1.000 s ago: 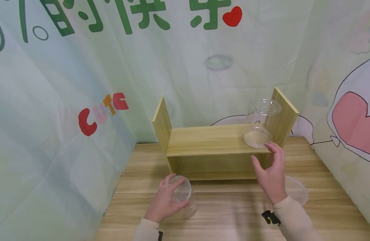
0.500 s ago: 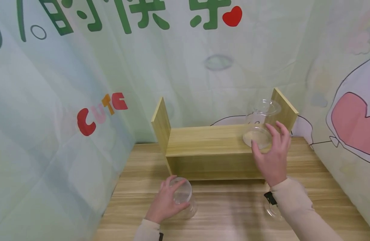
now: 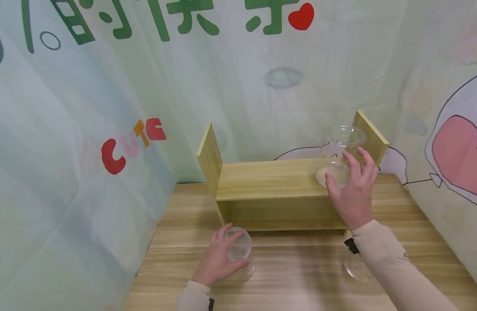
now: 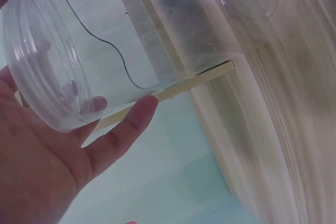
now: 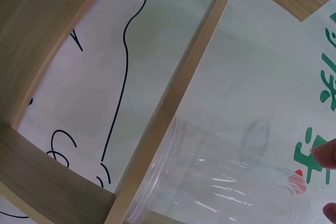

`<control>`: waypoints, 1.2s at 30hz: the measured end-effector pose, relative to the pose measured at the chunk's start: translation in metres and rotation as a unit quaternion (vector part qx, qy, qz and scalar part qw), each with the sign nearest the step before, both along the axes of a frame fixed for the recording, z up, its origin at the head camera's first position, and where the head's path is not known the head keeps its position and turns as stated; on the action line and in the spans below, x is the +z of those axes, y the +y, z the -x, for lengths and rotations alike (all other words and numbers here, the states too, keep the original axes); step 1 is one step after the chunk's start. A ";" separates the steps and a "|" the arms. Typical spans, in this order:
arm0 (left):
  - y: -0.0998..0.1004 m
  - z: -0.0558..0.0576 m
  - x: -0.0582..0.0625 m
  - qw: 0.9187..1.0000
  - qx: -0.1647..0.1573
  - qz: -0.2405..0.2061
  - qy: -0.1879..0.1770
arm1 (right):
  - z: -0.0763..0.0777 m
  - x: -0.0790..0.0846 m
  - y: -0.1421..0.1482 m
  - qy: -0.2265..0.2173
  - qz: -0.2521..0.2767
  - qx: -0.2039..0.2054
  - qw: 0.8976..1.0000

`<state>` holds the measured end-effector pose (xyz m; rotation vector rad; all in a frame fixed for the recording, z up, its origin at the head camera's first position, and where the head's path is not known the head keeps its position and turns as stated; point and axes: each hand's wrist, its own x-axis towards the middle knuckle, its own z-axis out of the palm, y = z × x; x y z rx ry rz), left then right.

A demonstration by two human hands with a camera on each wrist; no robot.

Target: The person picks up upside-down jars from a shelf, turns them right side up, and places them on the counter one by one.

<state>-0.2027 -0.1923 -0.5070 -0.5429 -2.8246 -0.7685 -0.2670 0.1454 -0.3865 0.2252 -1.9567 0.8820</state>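
Note:
My left hand (image 3: pixel 219 259) holds a clear plastic jar (image 3: pixel 244 265) near its top, with thumb and fingers around it. This jar stands upright on the table in front of the shelf's left end. In the left wrist view its threaded rim (image 4: pixel 79 82) lies beside the palm. My right hand (image 3: pixel 355 192) is raised, thumb and fingers spread, in front of a second clear jar (image 3: pixel 331 172) on the upper shelf board. The right wrist view shows that jar (image 5: pixel 226 177) mouth down on the board, with two fingertips (image 5: pixel 326 154) apart from its upper end.
The small wooden shelf (image 3: pixel 269 179) has raised side panels and stands on the wood-grain table (image 3: pixel 285 276) near the back. Another clear round-based container (image 3: pixel 356 268) is partly hidden behind my right sleeve (image 3: pixel 386 250). A printed cloth (image 3: pixel 242 103) hangs behind and at both sides.
My right hand has moved up and forward, from below the shelf's front edge to in front of the jar there. My left hand stays at its jar. The head view shifts slightly.

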 end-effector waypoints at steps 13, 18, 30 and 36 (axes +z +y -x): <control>-0.008 0.031 0.052 0.979 0.020 -0.098 0.179 | 0.001 0.004 0.003 0.002 0.008 -0.002 1.000; -0.015 0.050 0.083 0.954 0.036 -0.184 0.234 | 0.004 0.005 0.001 -0.004 0.020 0.006 1.000; -0.015 0.080 0.130 0.946 0.046 -0.241 0.214 | 0.007 0.005 0.003 -0.017 0.038 -0.003 0.999; -0.013 0.088 0.133 0.957 0.036 -0.230 0.176 | 0.012 0.007 0.005 -0.009 0.045 -0.017 0.999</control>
